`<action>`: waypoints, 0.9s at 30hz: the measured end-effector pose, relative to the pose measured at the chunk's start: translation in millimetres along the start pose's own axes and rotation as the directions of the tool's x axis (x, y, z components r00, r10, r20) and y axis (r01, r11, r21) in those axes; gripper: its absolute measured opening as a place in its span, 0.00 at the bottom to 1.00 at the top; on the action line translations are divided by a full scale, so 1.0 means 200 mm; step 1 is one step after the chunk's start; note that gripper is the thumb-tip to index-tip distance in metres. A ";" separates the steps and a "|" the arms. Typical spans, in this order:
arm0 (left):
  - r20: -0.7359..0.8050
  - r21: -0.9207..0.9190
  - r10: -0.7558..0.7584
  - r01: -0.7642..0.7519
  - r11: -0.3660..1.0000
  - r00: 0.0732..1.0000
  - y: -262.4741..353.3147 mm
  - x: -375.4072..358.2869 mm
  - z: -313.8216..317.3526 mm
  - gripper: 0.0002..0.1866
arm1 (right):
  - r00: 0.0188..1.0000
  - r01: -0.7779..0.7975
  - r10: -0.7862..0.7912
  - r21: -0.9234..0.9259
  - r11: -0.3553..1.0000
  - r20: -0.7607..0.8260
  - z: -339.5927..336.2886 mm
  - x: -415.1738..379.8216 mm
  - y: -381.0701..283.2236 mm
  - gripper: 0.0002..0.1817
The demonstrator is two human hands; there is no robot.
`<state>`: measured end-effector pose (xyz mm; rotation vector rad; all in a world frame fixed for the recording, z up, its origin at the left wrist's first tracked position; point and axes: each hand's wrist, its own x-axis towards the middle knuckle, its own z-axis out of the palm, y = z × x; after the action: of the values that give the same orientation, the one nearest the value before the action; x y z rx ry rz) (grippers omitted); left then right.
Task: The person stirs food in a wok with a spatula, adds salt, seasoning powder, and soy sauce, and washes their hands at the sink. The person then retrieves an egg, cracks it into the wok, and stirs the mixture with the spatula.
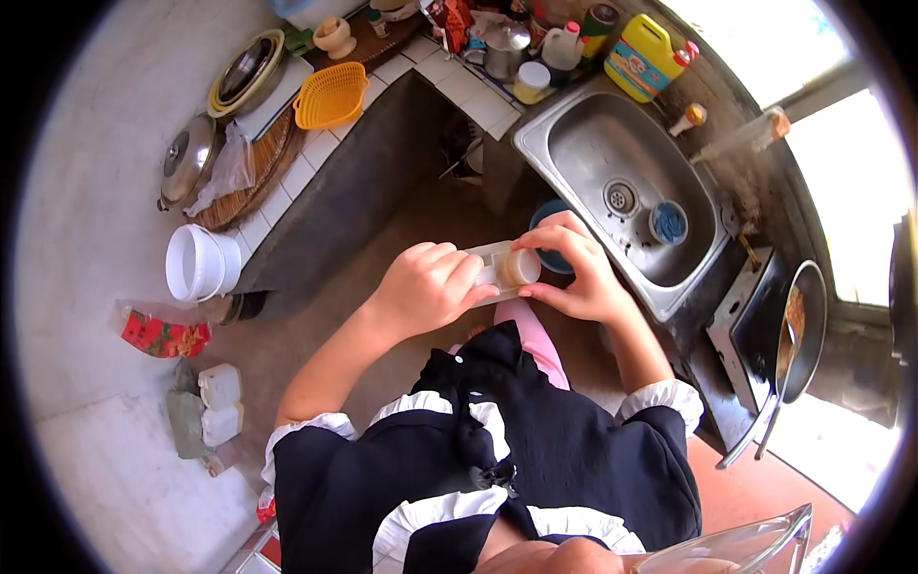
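Observation:
In the middle of the head view, a small clear container [493, 260] with a round pale lid [522, 267] lies sideways between my two hands. My left hand [428, 284] is wrapped round the container's left part, fingers bent over it and thumb along its lower side. My right hand [576, 273] pinches the round lid end between thumb and fingers. What is inside the container is too small to tell. Both hands are over the floor, left of the sink, in front of my body.
A steel sink [623, 163] with a blue item in a bowl [667, 223] is at the upper right. A pan [809, 330] stands on a stove at the right. A yellow basket [330, 96] and a white bucket [196, 263] are at the left. A blue basin [552, 258] is behind my right hand.

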<state>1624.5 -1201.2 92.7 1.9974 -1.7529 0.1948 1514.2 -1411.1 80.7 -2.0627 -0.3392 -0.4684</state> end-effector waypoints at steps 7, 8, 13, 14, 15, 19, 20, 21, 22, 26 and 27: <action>0.036 -0.003 0.010 -0.010 1.000 0.999 -0.42 0.38 -0.03 0.17 | 0.919 0.296 -0.220 -0.203 0.934 0.326 -0.29 0.56 0.25 0.21; 0.038 0.003 0.014 -0.014 1.000 0.999 -0.47 0.43 -0.03 0.17 | 0.918 0.245 -0.127 -0.287 0.926 0.375 -0.32 0.61 0.29 0.20; 0.063 0.044 0.007 -0.010 0.999 0.998 -0.76 0.70 -0.03 0.17 | 0.943 0.145 0.039 -0.511 0.847 0.332 -0.47 0.90 0.48 0.25; 0.058 0.044 0.002 -0.005 0.999 0.998 -0.81 0.76 -0.05 0.17 | 0.956 0.137 0.029 -0.529 0.837 0.292 -0.50 0.96 0.51 0.26; 0.050 0.048 0.003 -0.005 0.999 0.999 -0.88 0.82 -0.05 0.17 | 0.955 0.204 -0.060 -0.492 0.846 0.292 -0.52 1.01 0.55 0.26; 0.072 0.002 0.059 -0.059 0.998 0.996 -1.13 0.99 -0.02 0.17 | 0.910 0.329 -0.196 -0.352 0.876 0.364 -0.59 1.18 0.76 0.19; 0.095 -0.004 0.079 -0.079 0.997 0.992 -1.20 1.03 -0.01 0.17 | 0.913 0.148 0.040 -0.420 0.895 0.406 -0.60 1.22 0.77 0.20; 0.115 -0.012 0.105 -0.104 0.995 0.988 -1.26 1.07 -0.01 0.17 | 0.863 -0.031 0.274 -0.496 0.868 0.424 -0.61 1.26 0.76 0.20; 0.130 -0.024 0.126 -0.124 0.992 0.983 -1.34 1.11 0.00 0.17 | 0.763 -0.197 0.491 -0.572 0.796 0.420 -0.63 1.32 0.76 0.20; 0.131 -0.110 0.234 -0.221 0.969 0.963 -1.61 1.26 -0.01 0.17 | 0.982 0.011 0.088 -0.511 0.860 0.169 -0.63 1.50 0.85 0.21; 0.111 -0.134 0.263 -0.248 0.959 0.958 -1.68 1.31 -0.02 0.17 | 0.968 0.053 0.070 -0.472 0.880 0.239 -0.64 1.54 0.86 0.21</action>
<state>1994.4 -1410.9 116.9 1.7291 -2.0535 0.0440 1835.1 -1592.6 152.4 -2.6168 -0.3915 -0.3025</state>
